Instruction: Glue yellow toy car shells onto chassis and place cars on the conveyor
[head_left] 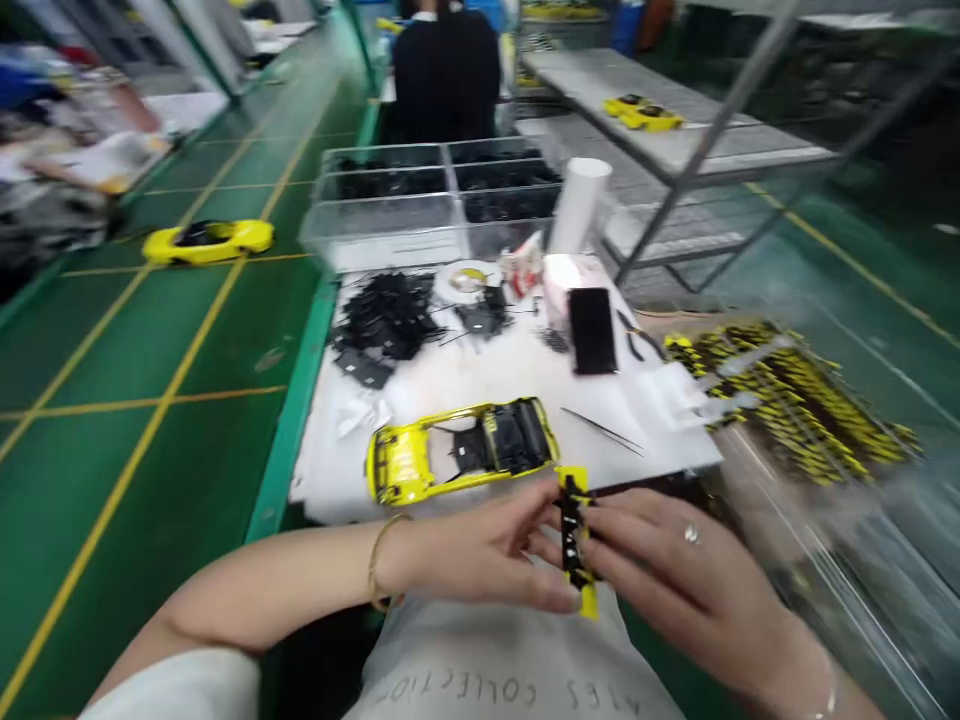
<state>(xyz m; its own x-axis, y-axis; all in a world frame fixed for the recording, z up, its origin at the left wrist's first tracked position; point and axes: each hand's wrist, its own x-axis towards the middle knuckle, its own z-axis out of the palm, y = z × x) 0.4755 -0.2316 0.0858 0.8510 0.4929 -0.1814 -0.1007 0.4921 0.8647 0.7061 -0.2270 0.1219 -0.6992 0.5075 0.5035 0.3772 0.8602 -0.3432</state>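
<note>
Between my two hands, over the table's front edge, is a narrow yellow and black part (pixel 576 540), held upright in the picture. My left hand (pixel 495 550) grips it from the left, thumb near its lower end. From the right, the fingers of my right hand (pixel 675 570) press on its side. Just beyond my left hand, a yellow car body (pixel 461 450) lies on the white table (pixel 495 385), with black parts in its right half. Tweezers (pixel 601 430) rest right of the car body.
Black parts (pixel 390 320) are heaped at the table's left, before a clear divided bin (pixel 390 215). A phone (pixel 592 330), pliers (pixel 639 338) and a white roll (pixel 580 205) stand or lie right. Yellow parts (pixel 795 400) fill a box beside the table. A person (pixel 448 75) sits beyond.
</note>
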